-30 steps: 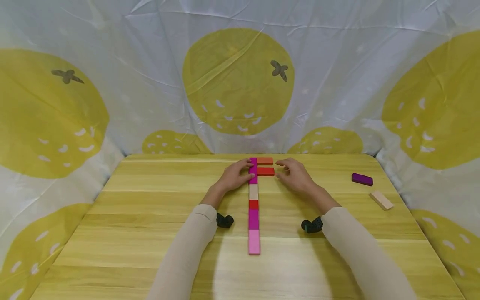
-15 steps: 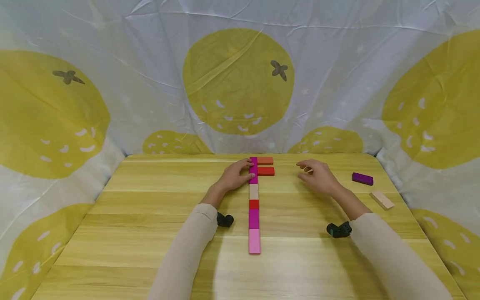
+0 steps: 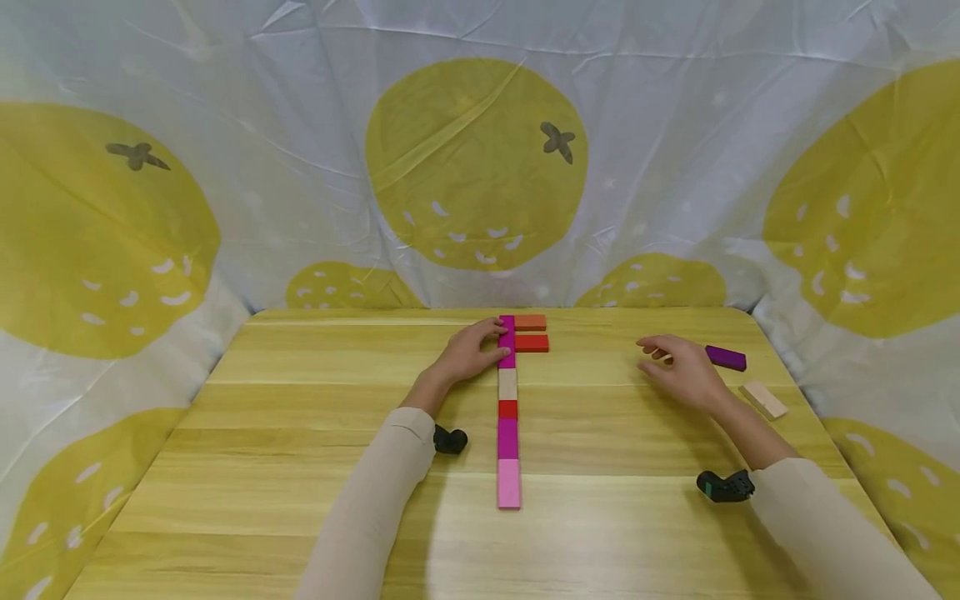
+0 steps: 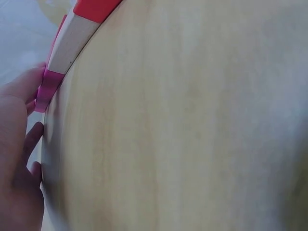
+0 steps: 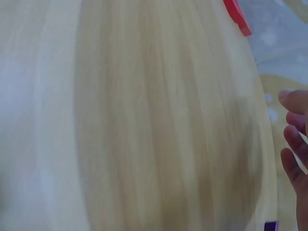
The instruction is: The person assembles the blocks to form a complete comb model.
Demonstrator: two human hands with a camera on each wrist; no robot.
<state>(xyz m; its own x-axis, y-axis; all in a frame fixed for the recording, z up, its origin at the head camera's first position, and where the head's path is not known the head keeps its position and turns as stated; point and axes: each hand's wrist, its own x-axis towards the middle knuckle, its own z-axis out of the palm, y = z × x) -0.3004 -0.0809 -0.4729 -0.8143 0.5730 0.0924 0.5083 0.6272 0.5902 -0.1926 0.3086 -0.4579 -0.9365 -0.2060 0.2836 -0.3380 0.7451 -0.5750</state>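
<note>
A straight column of wooden blocks runs toward me in the head view: a magenta block (image 3: 509, 357) at the far end, then a plain wood block (image 3: 507, 384), a red block (image 3: 507, 408), another magenta block (image 3: 507, 438) and a pink block (image 3: 508, 484). My left hand (image 3: 469, 351) touches the far magenta block with thumb and fingertips. An orange block (image 3: 530, 322) and a red block (image 3: 532, 342) project rightward from that block. My right hand (image 3: 681, 369), holding nothing, hovers with loosely bent fingers just left of a purple block (image 3: 726, 358), partly covering it.
A loose plain wood block (image 3: 763, 400) lies toward the table's right edge, nearer me than the purple one. The wooden table (image 3: 300, 467) meets a curtain (image 3: 315, 208) with yellow fruit prints at its back and sides. Each wrist wears a dark camera mount (image 3: 724, 486).
My right hand has moved away from the orange and red blocks, rightward and slightly toward me, to beside the purple block. My left hand and the blocks have stayed put.
</note>
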